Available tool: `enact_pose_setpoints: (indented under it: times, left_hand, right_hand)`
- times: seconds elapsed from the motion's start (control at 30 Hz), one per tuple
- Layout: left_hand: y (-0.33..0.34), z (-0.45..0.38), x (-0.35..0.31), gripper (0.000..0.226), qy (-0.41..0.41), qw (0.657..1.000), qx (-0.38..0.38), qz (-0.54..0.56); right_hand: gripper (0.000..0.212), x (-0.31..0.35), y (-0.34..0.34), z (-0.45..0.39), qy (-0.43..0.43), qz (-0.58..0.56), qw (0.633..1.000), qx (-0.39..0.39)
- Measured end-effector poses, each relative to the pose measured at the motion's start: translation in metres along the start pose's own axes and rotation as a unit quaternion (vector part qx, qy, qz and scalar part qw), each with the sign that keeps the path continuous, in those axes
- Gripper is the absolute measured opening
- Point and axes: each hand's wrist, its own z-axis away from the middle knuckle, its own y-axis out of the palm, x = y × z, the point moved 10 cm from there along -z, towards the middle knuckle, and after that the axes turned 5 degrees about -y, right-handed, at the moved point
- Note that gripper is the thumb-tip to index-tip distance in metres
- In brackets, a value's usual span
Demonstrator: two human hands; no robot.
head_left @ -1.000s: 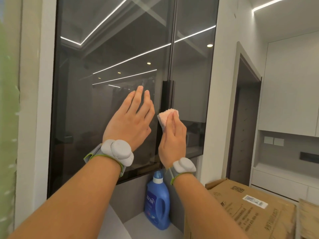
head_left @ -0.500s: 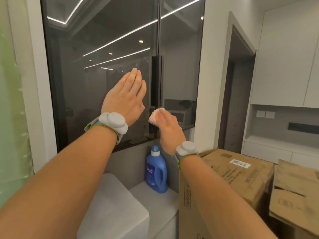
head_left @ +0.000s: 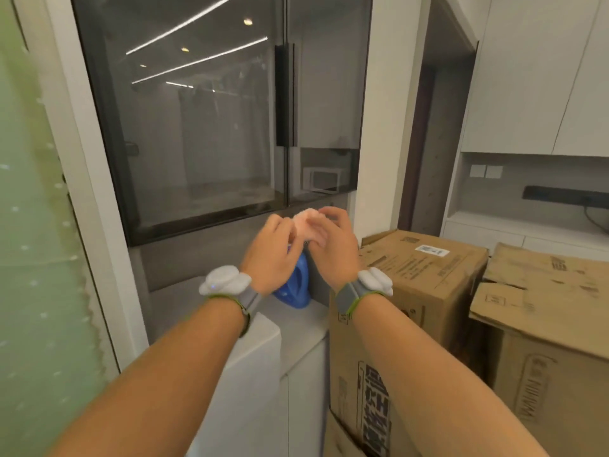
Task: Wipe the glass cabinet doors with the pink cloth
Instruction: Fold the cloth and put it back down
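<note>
Dark glass doors (head_left: 204, 127) fill the wall ahead of you, two panels meeting at a black vertical handle (head_left: 285, 94), with ceiling lights mirrored in the glass. Your hands are together below the doors' lower edge, clear of the glass. Your left hand (head_left: 275, 255) and right hand (head_left: 333, 245) both have the cloth (head_left: 308, 224) between them, fingers curled onto the pink bundle from either side. Each wrist carries a grey band with a white pod. Behind your left hand a blue bottle (head_left: 293, 288) stands on the white table (head_left: 296, 324), mostly hidden. Just right of your right wrist sits a cardboard box (head_left: 418, 275), with a second box (head_left: 543, 308) beside it.
</note>
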Motion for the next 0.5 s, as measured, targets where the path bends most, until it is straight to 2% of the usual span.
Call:
enact_pose_setpoints:
  times: [0.07, 0.17, 0.23, 0.37, 0.5]
  left_hand:
    - [0.017, 0.022, 0.026, 0.023, -0.129, 0.985, -0.013, 0.111]
    - [0.053, 0.051, 0.048, 0.031, -0.256, 0.919, 0.027, 0.299]
    - [0.071, 0.070, 0.049, 0.031, -0.294, 0.871, 0.057, 0.390]
    - [0.091, 0.091, 0.049, 0.024, -0.328, 0.819, 0.078, 0.465]
    - [0.112, 0.109, 0.056, 0.026, -0.370, 0.766, 0.083, 0.519]
  right_hand:
    - [0.036, -0.002, -0.001, 0.017, 0.026, -0.015, 1.000, -0.006]
    - [0.038, -0.010, 0.000, 0.039, 0.070, -0.049, 0.996, -0.004]
    - [0.039, -0.013, 0.002, 0.052, 0.097, -0.068, 0.993, 0.014]
    - [0.030, -0.017, 0.012, 0.084, 0.127, -0.075, 0.988, 0.049]
    - [0.022, -0.037, 0.013, 0.116, 0.222, -0.148, 0.963, 0.018]
